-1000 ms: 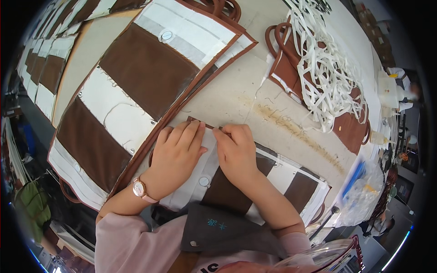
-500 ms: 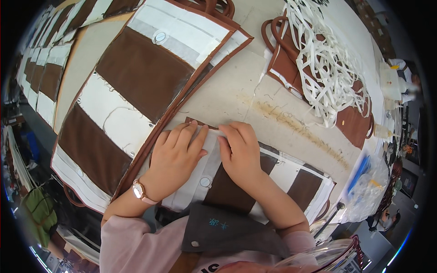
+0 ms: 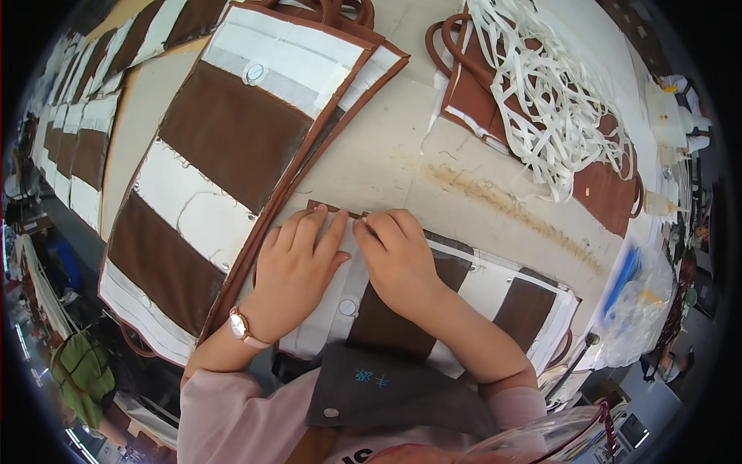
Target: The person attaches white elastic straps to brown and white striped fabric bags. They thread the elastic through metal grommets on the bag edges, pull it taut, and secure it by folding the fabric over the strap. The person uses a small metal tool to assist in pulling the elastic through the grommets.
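A brown-and-white bag panel (image 3: 390, 313) with a round metal snap lies on the table directly under my hands. A narrow brown edge strip (image 3: 315, 206) shows at its far border. My left hand (image 3: 296, 267), with a watch (image 3: 238, 323) on the wrist, lies over the panel's left part, fingers stretched to that edge. Beside it, my right hand (image 3: 403, 263) has its fingers bent and thumb drawn in at the same edge, pinching it. What lies under the fingertips is hidden.
Larger unfinished bag pieces (image 3: 224, 131) with brown handles lie stacked at the left. Tangled white strips (image 3: 549, 116) cover brown bag parts (image 3: 607, 197) at the far right. Loose thread scraps (image 3: 502, 197) streak the table. A clear plastic bag (image 3: 638, 309) sits at the right edge.
My right hand has shifted slightly left along the panel's edge, its fingers more bent. My left hand stays at the edge. The whole view has moved a little.
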Demonstrator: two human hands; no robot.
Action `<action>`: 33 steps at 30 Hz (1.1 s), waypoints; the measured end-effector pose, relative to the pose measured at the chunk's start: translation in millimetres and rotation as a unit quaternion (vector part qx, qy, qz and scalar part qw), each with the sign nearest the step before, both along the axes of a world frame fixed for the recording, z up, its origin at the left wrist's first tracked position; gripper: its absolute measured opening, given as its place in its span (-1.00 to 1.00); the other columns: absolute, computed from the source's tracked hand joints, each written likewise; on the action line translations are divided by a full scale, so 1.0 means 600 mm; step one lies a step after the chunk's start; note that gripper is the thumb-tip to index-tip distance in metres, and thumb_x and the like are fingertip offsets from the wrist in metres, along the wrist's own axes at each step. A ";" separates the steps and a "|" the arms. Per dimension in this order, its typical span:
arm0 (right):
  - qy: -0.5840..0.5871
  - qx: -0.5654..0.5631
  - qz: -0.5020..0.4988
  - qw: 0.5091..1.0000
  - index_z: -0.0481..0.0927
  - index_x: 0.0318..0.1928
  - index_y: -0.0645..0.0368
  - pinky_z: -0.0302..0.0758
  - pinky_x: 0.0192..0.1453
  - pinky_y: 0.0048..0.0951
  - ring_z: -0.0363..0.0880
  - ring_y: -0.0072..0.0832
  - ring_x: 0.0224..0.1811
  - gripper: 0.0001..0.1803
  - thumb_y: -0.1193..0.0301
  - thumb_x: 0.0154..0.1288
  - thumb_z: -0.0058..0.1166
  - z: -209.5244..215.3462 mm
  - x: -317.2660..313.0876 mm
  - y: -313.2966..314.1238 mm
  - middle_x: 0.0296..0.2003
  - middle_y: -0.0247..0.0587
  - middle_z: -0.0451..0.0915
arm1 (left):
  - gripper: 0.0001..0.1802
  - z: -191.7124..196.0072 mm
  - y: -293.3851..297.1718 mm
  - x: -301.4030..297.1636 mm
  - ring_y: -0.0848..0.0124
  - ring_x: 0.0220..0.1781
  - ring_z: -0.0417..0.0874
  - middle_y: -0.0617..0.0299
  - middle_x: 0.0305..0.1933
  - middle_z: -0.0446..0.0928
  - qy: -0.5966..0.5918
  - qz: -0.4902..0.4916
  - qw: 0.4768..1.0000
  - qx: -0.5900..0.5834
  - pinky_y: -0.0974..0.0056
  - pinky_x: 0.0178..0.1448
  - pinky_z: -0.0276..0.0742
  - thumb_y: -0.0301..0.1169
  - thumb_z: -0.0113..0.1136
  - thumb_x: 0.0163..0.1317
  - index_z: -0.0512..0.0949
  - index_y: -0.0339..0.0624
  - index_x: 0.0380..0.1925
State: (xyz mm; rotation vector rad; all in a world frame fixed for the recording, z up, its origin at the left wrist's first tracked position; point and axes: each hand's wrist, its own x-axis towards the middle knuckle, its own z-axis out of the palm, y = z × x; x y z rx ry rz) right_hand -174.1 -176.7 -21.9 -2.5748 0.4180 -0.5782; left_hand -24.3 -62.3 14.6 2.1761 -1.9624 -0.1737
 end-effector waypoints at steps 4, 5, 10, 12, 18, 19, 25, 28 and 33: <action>-0.005 0.020 -0.006 1.000 0.59 -0.05 0.40 0.47 0.10 -0.23 0.44 -0.17 -0.03 -0.57 0.54 -0.02 0.14 -0.002 0.000 0.002 -0.10 -0.07 0.49 | -0.42 -0.003 -0.003 -0.004 0.21 0.15 0.54 0.10 0.14 0.51 -0.030 -0.002 1.000 -0.004 0.19 0.01 0.45 -0.20 0.36 0.16 0.55 0.01 0.22; -0.015 0.028 -0.015 0.999 0.59 -0.04 0.40 0.47 0.11 -0.23 0.44 -0.17 -0.04 -0.57 0.54 -0.02 0.14 -0.004 0.000 0.002 -0.11 -0.07 0.49 | -0.42 -0.002 -0.003 -0.002 0.21 0.15 0.54 0.10 0.14 0.51 -0.030 -0.007 1.000 -0.004 0.20 0.00 0.45 -0.20 0.37 0.15 0.55 0.00 0.21; -0.037 0.052 -0.059 0.996 0.58 -0.01 0.40 0.46 0.12 -0.24 0.43 -0.17 -0.05 -0.54 0.56 -0.02 0.15 -0.006 0.004 0.006 -0.11 -0.07 0.48 | -0.36 0.005 -0.005 0.001 0.16 0.09 0.57 0.08 0.13 0.51 -0.010 -0.011 1.000 0.014 0.17 0.07 0.53 -0.25 0.40 0.10 0.52 -0.13 0.23; -0.021 0.054 -0.044 0.997 0.58 0.00 0.41 0.45 0.11 -0.24 0.42 -0.18 -0.04 -0.54 0.54 0.01 0.14 -0.006 0.002 0.005 -0.11 -0.07 0.48 | -0.35 0.005 -0.004 0.003 0.15 0.09 0.57 0.07 0.13 0.51 0.001 -0.009 1.000 0.010 0.16 0.08 0.53 -0.25 0.40 0.11 0.51 -0.18 0.22; -0.004 -0.001 -0.011 1.000 0.59 0.00 0.42 0.43 0.08 -0.26 0.39 -0.21 -0.05 -0.55 0.46 0.06 0.13 0.001 0.001 0.004 -0.14 -0.10 0.44 | -0.35 0.004 -0.007 0.002 0.15 0.09 0.57 0.07 0.14 0.51 0.003 -0.010 1.000 0.010 0.15 0.09 0.54 -0.25 0.38 0.13 0.49 -0.22 0.23; -0.002 -0.010 -0.010 1.000 0.59 0.00 0.42 0.43 0.07 -0.26 0.39 -0.21 -0.06 -0.55 0.45 0.07 0.13 0.001 0.001 0.004 -0.15 -0.11 0.44 | -0.35 0.005 -0.008 0.001 0.16 0.09 0.57 0.07 0.14 0.51 -0.012 -0.015 1.000 0.016 0.15 0.08 0.54 -0.25 0.38 0.13 0.49 -0.21 0.23; -0.005 -0.028 -0.022 0.999 0.61 -0.03 0.41 0.41 0.06 -0.29 0.39 -0.23 -0.08 -0.56 0.43 0.06 0.15 0.001 0.005 0.009 -0.15 -0.13 0.45 | -0.35 0.002 -0.009 -0.004 0.21 0.10 0.57 0.09 0.15 0.51 -0.069 -0.019 0.997 0.026 0.20 0.05 0.55 -0.23 0.38 0.13 0.50 -0.17 0.24; -0.008 -0.017 -0.023 1.000 0.60 -0.02 0.36 0.40 0.06 -0.26 0.39 -0.22 -0.07 -0.57 0.44 0.05 0.15 0.002 0.004 0.009 -0.17 -0.15 0.45 | -0.31 0.000 -0.005 -0.010 0.20 0.11 0.57 0.07 0.16 0.51 -0.078 -0.008 0.996 0.031 0.18 0.09 0.53 -0.18 0.37 0.14 0.48 -0.17 0.28; -0.034 0.027 -0.138 0.990 0.58 -0.12 0.23 0.35 0.05 -0.12 0.42 -0.16 -0.04 -0.70 0.47 0.09 0.20 0.011 -0.005 -0.010 -0.16 -0.13 0.46 | -0.21 -0.005 0.005 -0.023 0.11 0.18 0.55 -0.07 0.23 0.48 -0.057 0.010 0.998 0.016 0.12 0.12 0.45 0.08 0.25 0.19 0.45 -0.20 0.31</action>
